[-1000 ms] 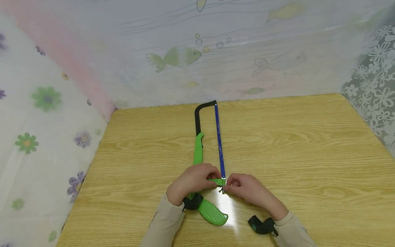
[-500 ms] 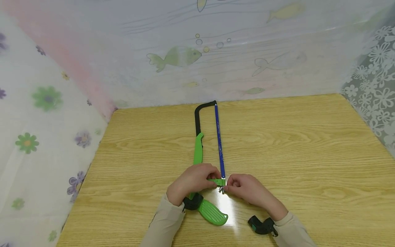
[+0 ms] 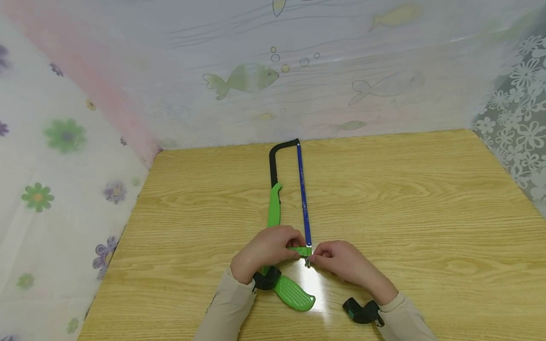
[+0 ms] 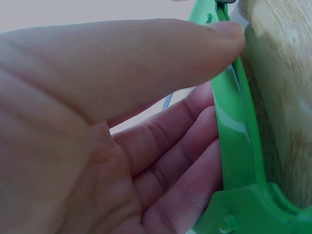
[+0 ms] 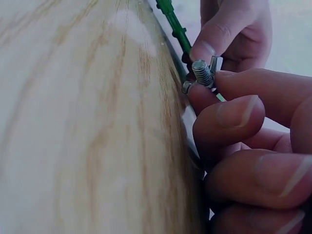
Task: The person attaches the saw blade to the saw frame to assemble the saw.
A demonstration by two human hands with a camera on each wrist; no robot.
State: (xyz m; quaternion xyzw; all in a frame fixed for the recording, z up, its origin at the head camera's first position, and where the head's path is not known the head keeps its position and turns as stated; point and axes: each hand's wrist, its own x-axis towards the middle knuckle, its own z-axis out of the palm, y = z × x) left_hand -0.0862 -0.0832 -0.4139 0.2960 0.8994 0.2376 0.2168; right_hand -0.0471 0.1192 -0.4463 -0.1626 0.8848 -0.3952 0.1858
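Note:
A hacksaw (image 3: 274,208) with a green handle, black front frame and blue blade (image 3: 303,194) lies on the wooden table, its handle toward me. My left hand (image 3: 270,246) grips the green frame near the blade's near end; in the left wrist view the thumb lies over the green part (image 4: 234,117) and the fingers curl against it. At that end my right hand (image 3: 343,260) pinches a metal wing nut (image 5: 213,66) between thumb and finger. A threaded bolt (image 5: 201,72) pokes out through the nut. The left hand covers part of the frame.
Wood-grain table (image 3: 405,203) extends on both sides of the saw. A patterned sheet (image 3: 239,109) hangs behind the back edge, close to the saw's far tip. A black camera mount (image 3: 361,311) is worn on the right wrist, another (image 3: 267,278) on the left.
The wing nut has turned, its wings now at a different angle. My right fingertips have shifted slightly with it. The left hand and the hacksaw stay where they were.

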